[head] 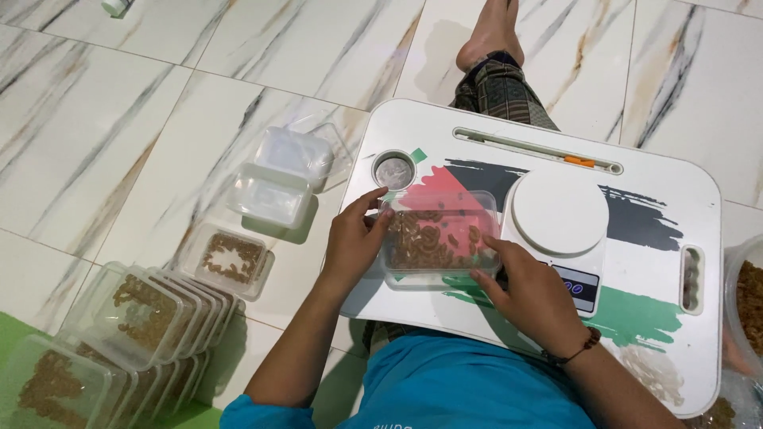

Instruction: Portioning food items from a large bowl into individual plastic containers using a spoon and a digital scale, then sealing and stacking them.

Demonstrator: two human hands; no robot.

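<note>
Both hands grip a clear lidded box [439,238] of brown snacks, mid-frame on the white table [675,191]. Left hand [354,238] fingers curl around its left edge. Right hand [528,298] fingers press its lower-right corner.

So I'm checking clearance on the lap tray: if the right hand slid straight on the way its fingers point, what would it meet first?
The right hand points up-left and its fingers already rest on the clear container of brown pieces; that comes first. The left hand grips the far end.

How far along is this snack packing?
Done: a row of filled boxes stands on the floor, one more beside it. In hand: left hand and right hand press on a filled box by the scale. Left: empty boxes and a bowl of snacks.
</note>
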